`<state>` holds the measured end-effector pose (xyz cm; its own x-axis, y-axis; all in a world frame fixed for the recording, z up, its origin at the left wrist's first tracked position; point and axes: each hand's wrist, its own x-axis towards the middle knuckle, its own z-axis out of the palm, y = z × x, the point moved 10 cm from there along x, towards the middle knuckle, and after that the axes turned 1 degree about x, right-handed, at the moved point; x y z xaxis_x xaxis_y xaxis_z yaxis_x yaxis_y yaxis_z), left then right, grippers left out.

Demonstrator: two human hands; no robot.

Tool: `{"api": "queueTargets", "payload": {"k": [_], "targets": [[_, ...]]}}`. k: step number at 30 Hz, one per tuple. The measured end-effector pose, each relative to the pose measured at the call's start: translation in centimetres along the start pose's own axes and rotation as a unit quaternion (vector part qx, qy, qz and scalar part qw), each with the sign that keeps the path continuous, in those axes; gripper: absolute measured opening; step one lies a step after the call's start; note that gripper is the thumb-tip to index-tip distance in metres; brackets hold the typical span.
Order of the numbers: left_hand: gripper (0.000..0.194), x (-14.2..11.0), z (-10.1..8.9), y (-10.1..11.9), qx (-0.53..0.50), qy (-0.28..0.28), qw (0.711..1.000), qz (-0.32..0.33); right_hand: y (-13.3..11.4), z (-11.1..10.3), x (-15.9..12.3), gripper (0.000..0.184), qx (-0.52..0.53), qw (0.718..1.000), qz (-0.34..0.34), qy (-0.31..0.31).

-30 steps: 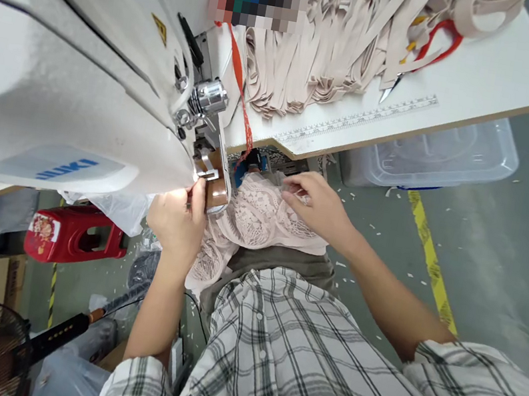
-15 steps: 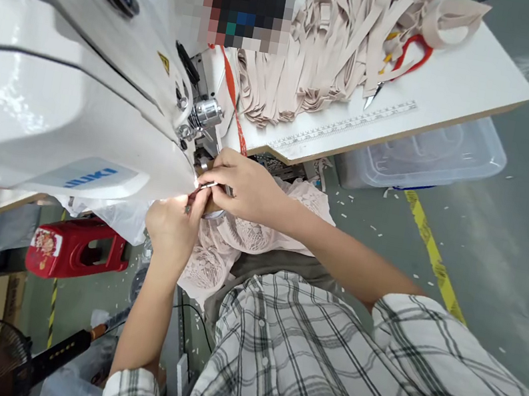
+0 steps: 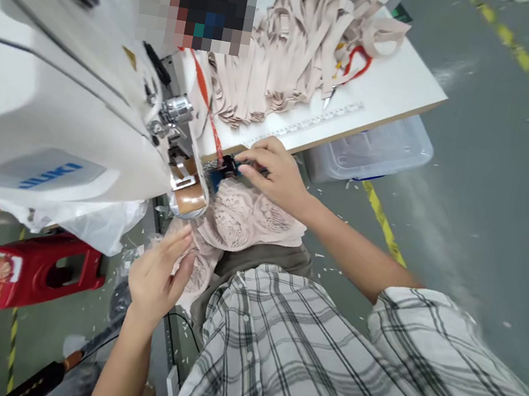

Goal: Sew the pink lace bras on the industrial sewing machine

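A white sewing machine fills the upper left, its brown-tipped arm end jutting toward me. Pink lace fabric lies in my lap below it. My left hand hangs below the arm end with fingers spread and nothing in them, brushing the lace edge. My right hand reaches to the table edge, fingers pinched on a small dark blue-black object beside the orange ribbon.
A pile of beige straps and red-handled scissors lie on the white table, with a printed ruler along its edge. A clear plastic bin sits underneath. A red stool stands at left; yellow floor tape runs right.
My left hand dropped away from the machine's arm end and opened. My right hand left the presser area and moved right to the table edge, pinching the small dark object. The view swung.
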<state>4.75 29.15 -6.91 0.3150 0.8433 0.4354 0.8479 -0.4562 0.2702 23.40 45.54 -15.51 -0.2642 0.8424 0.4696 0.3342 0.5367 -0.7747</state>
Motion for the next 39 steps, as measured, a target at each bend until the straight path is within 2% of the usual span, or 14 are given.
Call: {"api": "queueTargets", "payload": {"k": [2,4,6,9,12,20,23,25,27,29,32,34,36,39], "targets": [[0.021,-2.5,2.4,-1.6,-0.066,-0.039,0.995,-0.062,7.3,-1.2,-3.4,0.042,0.005,0.993,0.112,-0.027],[0.015,-4.8,5.6,-3.4,-0.13,-0.083,0.976,-0.152,14.2,-1.9,-7.6,0.05,-0.018,0.967,0.238,-0.084],[0.018,-6.5,8.8,-4.1,-0.189,-0.129,0.948,-0.221,18.5,-1.6,-11.1,0.052,-0.006,0.938,0.309,-0.155],[0.023,-7.3,12.4,-3.3,-0.25,-0.188,0.915,-0.254,21.0,-0.5,-13.6,0.053,0.031,0.915,0.34,-0.216],[0.024,-6.7,13.6,-2.2,-0.264,-0.205,0.909,-0.25,21.3,0.2,-13.7,0.062,0.057,0.902,0.357,-0.234],[0.027,-5.9,13.3,-2.1,-0.256,-0.202,0.91,-0.256,17.0,-2.0,-14.9,0.063,0.128,0.868,0.359,-0.317],[0.027,-5.2,13.1,-1.3,-0.253,-0.2,0.915,-0.242,15.2,-3.4,-15.5,0.061,0.11,0.875,0.361,-0.303],[0.026,-3.9,12.4,0.1,-0.247,-0.171,0.931,-0.205,13.1,-3.8,-14.8,0.058,0.088,0.896,0.344,-0.267],[0.025,-1.8,11.1,2.2,-0.227,-0.124,0.956,-0.138,9.0,-3.4,-12.9,0.052,0.069,0.931,0.273,-0.234],[0.043,0.4,9.8,4.9,-0.2,-0.101,0.973,-0.047,2.8,-2.0,-10.9,0.045,0.079,0.955,0.157,-0.239],[0.074,2.7,8.7,7.4,-0.198,-0.13,0.97,0.047,-6.1,0.7,-9.5,0.032,0.154,0.932,0.052,-0.324],[0.054,3.3,7.9,6.4,-0.217,-0.159,0.963,0.02,-8.7,1.2,-8.3,0.027,0.187,0.925,0.072,-0.322],[0.02,3.1,6.8,3.8,-0.22,-0.168,0.959,-0.057,-8.7,1.4,-7.2,0.025,0.21,0.922,0.145,-0.291],[0.038,1.9,4.2,-0.5,-0.204,-0.116,0.954,-0.185,-7.6,2.6,-5.8,0.031,0.232,0.913,0.216,-0.257]]}}
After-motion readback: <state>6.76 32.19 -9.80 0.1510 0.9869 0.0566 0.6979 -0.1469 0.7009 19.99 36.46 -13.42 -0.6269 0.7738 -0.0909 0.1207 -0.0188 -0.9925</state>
